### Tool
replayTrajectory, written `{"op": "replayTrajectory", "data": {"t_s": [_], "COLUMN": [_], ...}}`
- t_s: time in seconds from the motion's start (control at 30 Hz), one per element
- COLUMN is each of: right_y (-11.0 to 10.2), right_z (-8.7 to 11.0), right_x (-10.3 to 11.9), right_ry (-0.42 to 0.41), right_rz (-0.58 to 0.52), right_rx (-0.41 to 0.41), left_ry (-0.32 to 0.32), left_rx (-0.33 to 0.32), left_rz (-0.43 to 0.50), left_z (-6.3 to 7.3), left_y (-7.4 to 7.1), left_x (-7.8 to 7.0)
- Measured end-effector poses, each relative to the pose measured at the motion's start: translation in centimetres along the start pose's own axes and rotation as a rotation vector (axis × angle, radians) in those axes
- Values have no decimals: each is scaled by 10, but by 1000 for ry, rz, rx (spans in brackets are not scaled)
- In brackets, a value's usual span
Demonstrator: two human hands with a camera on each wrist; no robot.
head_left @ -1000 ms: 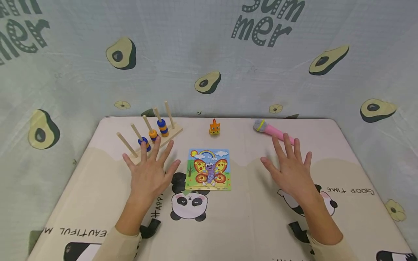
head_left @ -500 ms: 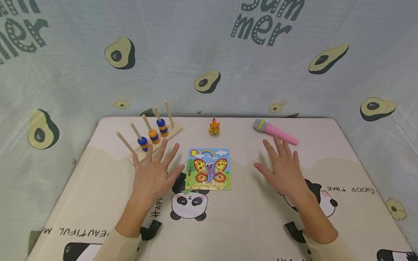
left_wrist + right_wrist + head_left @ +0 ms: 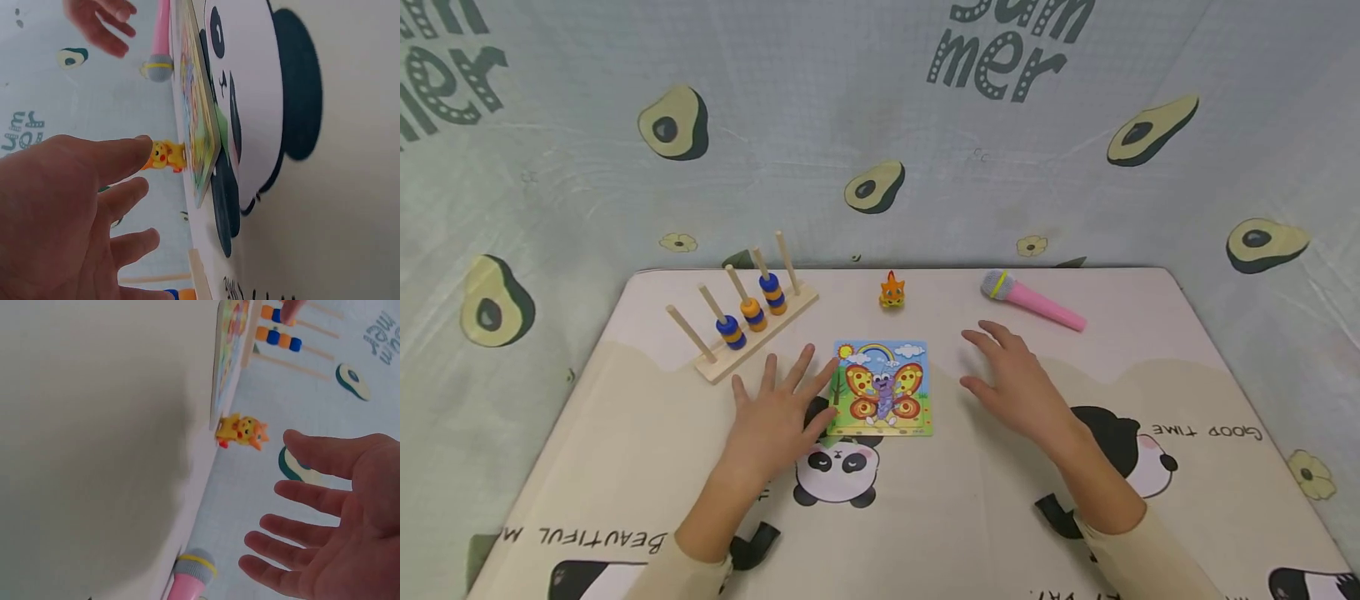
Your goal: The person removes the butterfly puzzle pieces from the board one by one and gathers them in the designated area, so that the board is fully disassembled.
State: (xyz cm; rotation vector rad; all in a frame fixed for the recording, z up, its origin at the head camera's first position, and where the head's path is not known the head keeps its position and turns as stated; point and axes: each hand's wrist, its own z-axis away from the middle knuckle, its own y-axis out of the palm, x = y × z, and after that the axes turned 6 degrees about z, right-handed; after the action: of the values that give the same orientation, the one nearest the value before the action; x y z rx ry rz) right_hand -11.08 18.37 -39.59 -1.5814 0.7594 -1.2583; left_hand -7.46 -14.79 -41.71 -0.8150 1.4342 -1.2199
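The left hand [image 3: 775,417] has its fingers spread and straight, holding nothing, and the butterfly puzzle board [image 3: 882,387] lies flat just to the right of those fingertips, its left edge touching or all but touching them. The board's slightly longer side runs away from the person. The right hand [image 3: 1011,383], fingers loosely spread and also holding nothing, hovers farther off to the board's right, so the left hand is the nearer one.

A butterfly puzzle [image 3: 882,387] is showing orange wings and a rainbow; the microphone [image 3: 1033,301] is glowing pink; blue and orange rings [image 3: 751,310] are sitting on pegs.
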Motion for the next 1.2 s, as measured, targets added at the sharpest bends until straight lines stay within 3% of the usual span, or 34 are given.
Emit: {"op": "replayTrajectory", "data": {"t_s": [0.5, 1.2], "right_y": [12, 24], "right_z": [-32, -70], "right_x": [20, 45], "right_ry": [-55, -152], "right_rz": [-34, -39], "right_rx": [109, 217], "left_ry": [13, 9], "left_rx": [138, 191], "left_rz": [56, 61], "left_z": [-1, 2], "left_y": [8, 17], "left_x": [-12, -20]}}
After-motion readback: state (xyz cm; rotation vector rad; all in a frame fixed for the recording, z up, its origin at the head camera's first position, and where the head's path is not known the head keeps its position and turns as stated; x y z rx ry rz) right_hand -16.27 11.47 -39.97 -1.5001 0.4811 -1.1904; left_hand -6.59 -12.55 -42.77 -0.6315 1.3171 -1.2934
